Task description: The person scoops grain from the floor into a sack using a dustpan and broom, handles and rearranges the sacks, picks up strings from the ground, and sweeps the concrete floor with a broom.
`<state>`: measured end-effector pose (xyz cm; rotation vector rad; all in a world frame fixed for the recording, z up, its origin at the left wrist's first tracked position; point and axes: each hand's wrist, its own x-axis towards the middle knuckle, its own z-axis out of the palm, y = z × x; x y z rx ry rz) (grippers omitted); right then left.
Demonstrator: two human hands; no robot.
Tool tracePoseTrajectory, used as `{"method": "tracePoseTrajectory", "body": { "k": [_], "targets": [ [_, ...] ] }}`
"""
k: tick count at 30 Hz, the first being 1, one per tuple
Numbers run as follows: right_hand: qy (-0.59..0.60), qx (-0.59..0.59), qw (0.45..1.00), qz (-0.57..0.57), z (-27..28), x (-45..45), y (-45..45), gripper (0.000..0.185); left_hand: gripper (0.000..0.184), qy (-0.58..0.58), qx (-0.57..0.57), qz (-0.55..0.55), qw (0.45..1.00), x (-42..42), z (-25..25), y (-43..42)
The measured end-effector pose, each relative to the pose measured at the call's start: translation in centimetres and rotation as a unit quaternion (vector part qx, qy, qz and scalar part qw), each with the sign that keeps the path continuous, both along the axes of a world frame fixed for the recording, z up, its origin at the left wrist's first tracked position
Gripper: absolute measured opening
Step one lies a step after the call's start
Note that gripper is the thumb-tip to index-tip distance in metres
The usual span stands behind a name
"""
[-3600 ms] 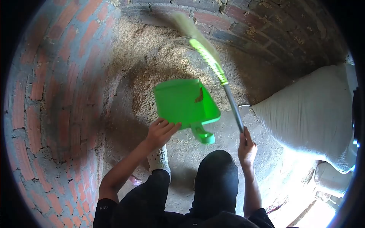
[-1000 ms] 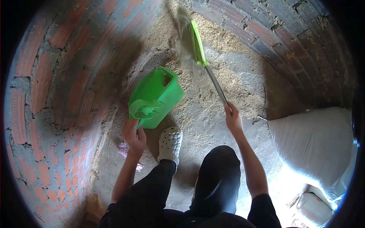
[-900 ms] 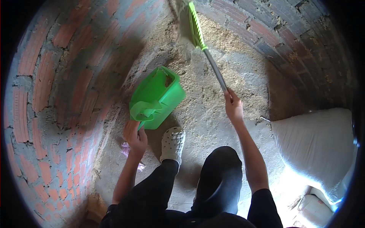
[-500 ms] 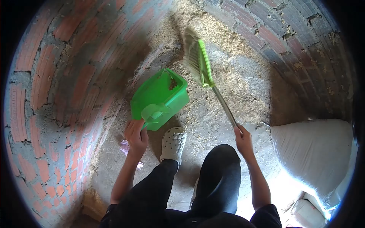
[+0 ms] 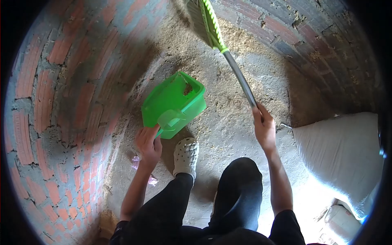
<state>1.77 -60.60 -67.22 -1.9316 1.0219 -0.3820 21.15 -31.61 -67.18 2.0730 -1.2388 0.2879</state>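
Observation:
My left hand (image 5: pixel 149 143) is closed round the handle of a green dustpan (image 5: pixel 163 96). A small brown clump of debris (image 5: pixel 188 88) lies inside the pan near its far right corner. My right hand (image 5: pixel 265 127) grips the grey handle of a broom (image 5: pixel 240 75) with a lime-green binding. The broom's bristles (image 5: pixel 200 20) reach the far end of the floor, partly cut off by the top of the view. Beyond the pan, pale husk-like litter (image 5: pixel 241 41) is scattered over the rough concrete floor (image 5: pixel 220 130).
Brick walls rise on the left (image 5: pixel 77 102) and at the upper right (image 5: pixel 294 36). A full white sack (image 5: pixel 343 159) stands to the right, with another sack (image 5: pixel 339 222) below it. My pale clog (image 5: pixel 186 157) is just below the dustpan. Pink scraps (image 5: pixel 135 162) lie at the left wall.
The broom has moved up and away toward the far corner, and my right hand has risen with it. The dustpan has stayed nearly in place, turned slightly so more of its inside shows.

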Motion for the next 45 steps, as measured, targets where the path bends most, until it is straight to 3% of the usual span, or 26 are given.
{"method": "tracePoseTrajectory", "body": {
  "k": [5,10,12,14,16,18,22,24,26,28,31,34,38,40,41,42,45],
  "targets": [
    [0.103,-0.026,0.991,-0.076,-0.6,-10.4,3.9,0.027,0.034,0.023,0.025,-0.034,0.999,-0.5,0.6,-2.6],
    [0.257,-0.107,0.939,-0.204,-3.4,-25.4,10.5,0.018,0.036,0.035,0.023,-0.081,0.996,-1.0,0.8,-6.4],
    [0.287,-0.151,0.922,-0.213,-4.4,-31.2,13.6,0.021,0.037,0.018,-0.002,-0.096,0.995,-0.9,0.8,-8.5],
    [0.313,-0.091,0.910,-0.256,-3.9,-34.6,16.7,0.023,0.038,-0.003,-0.028,-0.109,0.994,-0.9,0.9,-11.0],
    [0.369,-0.154,0.890,-0.217,-4.3,-37.6,19.2,0.025,0.039,-0.007,-0.063,-0.132,0.989,-1.0,1.2,-13.7],
    [0.392,-0.161,0.879,-0.219,-5.0,-39.5,20.8,0.026,0.044,-0.020,-0.076,-0.153,0.985,-1.2,0.7,-16.8],
    [0.406,-0.079,0.887,-0.205,-5.2,-37.0,20.0,0.034,0.057,-0.069,-0.225,-0.219,0.947,-3.3,-2.3,-24.7],
    [0.411,-0.227,0.864,-0.182,-4.6,-32.1,16.6,0.036,0.057,-0.043,-0.196,-0.250,0.947,-4.3,-2.9,-26.7],
    [0.307,-0.186,0.917,-0.173,-3.7,-27.4,11.1,0.036,0.058,-0.048,-0.228,-0.266,0.935,-5.2,-5.1,-29.1],
    [0.190,0.026,0.962,-0.195,-3.1,-22.4,5.4,0.042,0.057,-0.054,-0.195,-0.280,0.938,-5.4,-5.5,-30.0],
    [0.004,0.137,0.989,-0.063,-2.0,-14.7,-2.4,0.065,0.051,-0.030,-0.177,-0.299,0.937,-5.5,-5.0,-30.9],
    [-0.190,0.233,0.953,-0.047,0.9,-7.7,-6.9,0.077,0.045,-0.014,-0.167,-0.319,0.933,-5.4,-4.2,-31.3],
    [-0.243,0.294,0.922,-0.065,1.2,-4.8,-8.8,0.068,0.039,-0.017,-0.158,-0.368,0.916,-5.0,-3.6,-30.8],
    [-0.283,0.294,0.905,-0.119,0.2,-3.1,-7.4,0.058,0.037,0.012,-0.123,-0.437,0.891,-4.6,-3.4,-31.1],
    [-0.273,0.291,0.900,-0.174,1.2,-0.8,-6.3,0.050,0.039,0.008,-0.165,-0.459,0.873,-4.7,-5.1,-31.3],
    [-0.268,0.236,0.899,-0.252,0.5,0.5,-5.2,0.049,0.039,0.000,-0.163,-0.462,0.872,-4.4,-5.4,-31.3],
    [-0.320,0.245,0.826,-0.393,-0.4,2.9,-3.4,0.054,0.050,0.004,-0.133,-0.549,0.825,-2.8,-6.0,-30.9]
  ]
}}
